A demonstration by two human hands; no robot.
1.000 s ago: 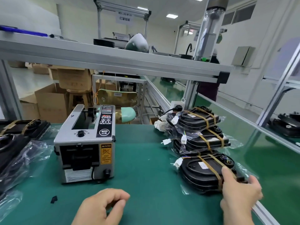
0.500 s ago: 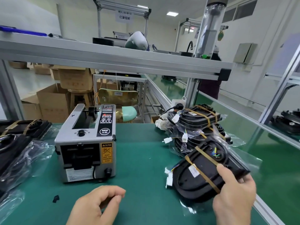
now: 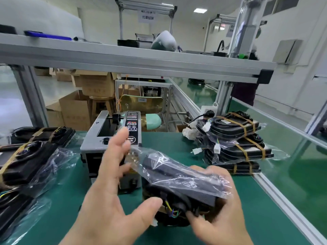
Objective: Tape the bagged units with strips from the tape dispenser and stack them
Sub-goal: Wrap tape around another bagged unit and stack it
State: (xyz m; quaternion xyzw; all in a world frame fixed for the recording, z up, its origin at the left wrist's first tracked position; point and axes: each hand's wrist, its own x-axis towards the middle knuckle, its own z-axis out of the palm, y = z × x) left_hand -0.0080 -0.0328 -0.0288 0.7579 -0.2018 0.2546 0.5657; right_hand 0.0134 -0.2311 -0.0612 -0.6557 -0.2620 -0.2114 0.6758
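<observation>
With my right hand [image 3: 217, 206] I hold one bagged unit [image 3: 182, 181]. The fingers are curled under and around its near end, so the black body is tilted in the air above the green table [image 3: 168, 144], just in front of the tape dispenser [image 3: 131, 126]. My left hand [image 3: 113, 183] is wide open with the fingers spread, and it holds nothing. It is at the loose end of the clear bag, but I cannot tell if the fingertips touch the plastic. I think it is placed there to take or fold this loose end. From this side I cannot see if strips are already on the unit. The stack of taped units [image 3: 235, 144] lies at the right, three high, close to the table edge, and so it is easy to reach. More bagged units lie in a pile [image 3: 30, 161] at the left.
</observation>
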